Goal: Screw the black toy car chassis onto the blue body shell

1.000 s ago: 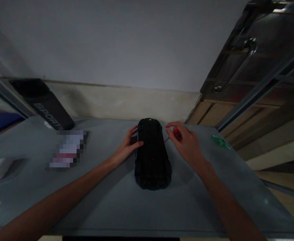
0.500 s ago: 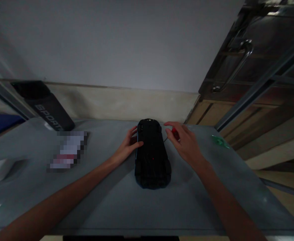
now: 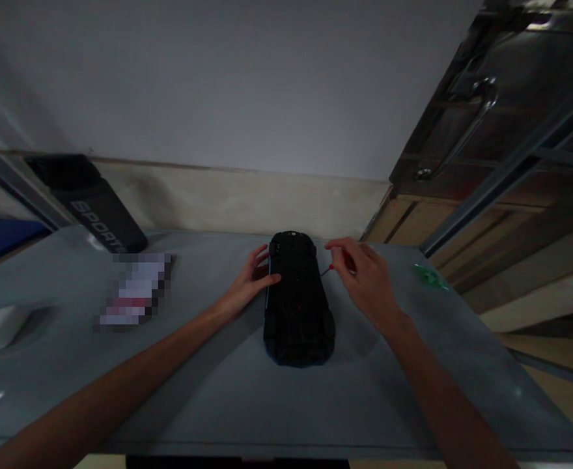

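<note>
A black toy car [image 3: 297, 299] lies upside down lengthwise in the middle of the grey table [image 3: 218, 378]. My left hand [image 3: 248, 283] rests against its left side, thumb on the underside and fingers curled along the edge. My right hand [image 3: 364, 277] is just right of the car's far end, fingers pinched round a small red-handled screwdriver [image 3: 340, 263] whose thin tip points toward the car.
A black bag printed SPORT [image 3: 91, 208] leans at the back left. A blurred white and pink packet [image 3: 135, 290] lies left of the car. A small green object [image 3: 428, 275] sits at the right. A steel door with a handle [image 3: 467, 130] stands at the right.
My right hand has turned the red-handled screwdriver in its fingers, so its thin tip now shows pointing at the car. My left hand and the car have stayed put.
</note>
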The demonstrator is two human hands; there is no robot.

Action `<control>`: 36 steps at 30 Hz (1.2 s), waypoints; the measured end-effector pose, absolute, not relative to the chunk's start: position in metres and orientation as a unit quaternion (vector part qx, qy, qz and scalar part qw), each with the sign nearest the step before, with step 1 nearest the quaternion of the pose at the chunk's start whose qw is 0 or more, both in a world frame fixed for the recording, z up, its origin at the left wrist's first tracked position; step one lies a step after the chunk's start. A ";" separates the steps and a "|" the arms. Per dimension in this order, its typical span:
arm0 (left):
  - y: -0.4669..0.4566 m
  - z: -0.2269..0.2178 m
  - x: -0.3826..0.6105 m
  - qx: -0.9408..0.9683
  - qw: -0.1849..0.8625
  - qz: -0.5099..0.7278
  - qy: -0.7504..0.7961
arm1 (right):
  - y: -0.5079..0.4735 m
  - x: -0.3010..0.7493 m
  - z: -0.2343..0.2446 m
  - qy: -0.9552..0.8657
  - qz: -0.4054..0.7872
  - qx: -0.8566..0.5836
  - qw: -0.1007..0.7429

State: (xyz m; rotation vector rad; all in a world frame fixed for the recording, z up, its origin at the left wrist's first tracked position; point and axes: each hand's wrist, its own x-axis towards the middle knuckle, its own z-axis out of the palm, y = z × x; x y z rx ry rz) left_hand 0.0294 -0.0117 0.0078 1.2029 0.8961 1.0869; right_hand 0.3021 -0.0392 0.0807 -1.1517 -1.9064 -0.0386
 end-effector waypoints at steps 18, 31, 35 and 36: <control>-0.001 0.000 0.028 0.433 0.673 0.479 0.361 | -0.037 0.288 0.089 -0.686 0.155 -0.455 0.547; -0.005 0.001 0.033 0.401 0.678 0.504 0.353 | -0.023 0.223 0.117 -0.845 0.128 -0.435 0.283; -0.002 -0.004 0.033 0.400 0.675 0.507 0.357 | -0.026 0.210 0.141 -0.872 0.068 -0.458 0.161; -0.002 -0.006 0.033 0.403 0.674 0.507 0.354 | -0.027 0.205 0.147 -0.873 0.048 -0.467 0.132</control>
